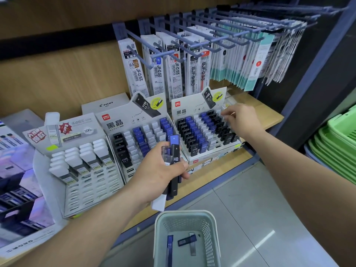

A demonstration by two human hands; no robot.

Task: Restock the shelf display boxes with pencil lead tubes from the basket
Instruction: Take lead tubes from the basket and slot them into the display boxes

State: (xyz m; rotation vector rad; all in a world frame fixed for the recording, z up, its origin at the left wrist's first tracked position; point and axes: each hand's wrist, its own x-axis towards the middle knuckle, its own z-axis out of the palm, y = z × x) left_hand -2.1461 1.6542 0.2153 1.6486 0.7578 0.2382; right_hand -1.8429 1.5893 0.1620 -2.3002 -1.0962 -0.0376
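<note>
1. Step in hand: slotting tubes into the right display box (pixel 194 110). The basket is nearly emptied, so the task looks well along.
2. Left hand (pixel 154 170) grips a bundle of lead tubes (pixel 174 151), fingers and thumb wrapped round the middle. It sits in front of the middle display box (pixel 119 122), above the shelf edge.
3. Right hand (pixel 240 118) reaches over the far right columns of the right display box with fingers curled down at the back rows. Cannot tell if it pinches a tube or only touches the stock.
4. Bundle axis: long axis runs from near the person up and away toward the shelf, tilted a little right. The cap ends point up and away, and a blue cap sticks out highest. The black tube's HB label faces the camera.
5. Boxed tubes stand in slots leaning back, caps up, in colour columns of black, clear and blue.
6. Basket (pixel 159 224) is low centre, below the shelf. A blue tube (pixel 170 245), a short black piece (pixel 185 241) and a grey tube (pixel 192 245) lie flat in it.
7. Next move, as I judge it: take one tube from the bundle, match its colour to a column, and turn it cap up. Then drop it into an open slot; several slots are free at the front of the middle display box.
</note>
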